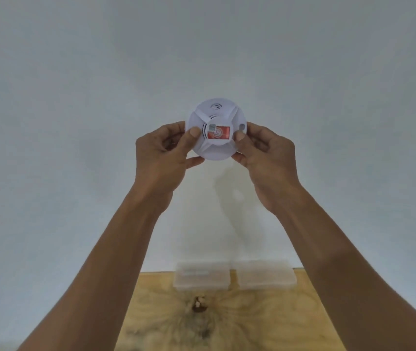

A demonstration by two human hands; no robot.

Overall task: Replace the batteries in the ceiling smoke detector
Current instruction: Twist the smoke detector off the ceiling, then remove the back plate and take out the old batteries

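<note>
- The left hand (162,153) is closed on the left rim of the smoke detector (215,129), its thumb pressed on the face and its fingers wrapped behind; the right hand (265,158) is closed on the opposite rim in the same way, thumb beside the red label (219,133).
- The detector is held up between the two hands, in front of the pale wall or ceiling; whether it is seated on a mount or free cannot be told, since its back is hidden.
- The body is judged to be a light, hollow plastic shell; it is stiff, but its thin ribs and vent slots are taken to be breakable if squeezed hard.
- The smooth white plastic is judged somewhat slippery; a hold across the rim at opposite sides, as seen, is thought best for twisting, and the raised ribs can be used for extra purchase; the small round button (242,127) near the right thumb is better left unpressed.
- Below, a wooden surface (265,325) is seen, with two clear plastic cases (234,276) lying side by side at its far edge; their contents are too blurred to be told.
</note>
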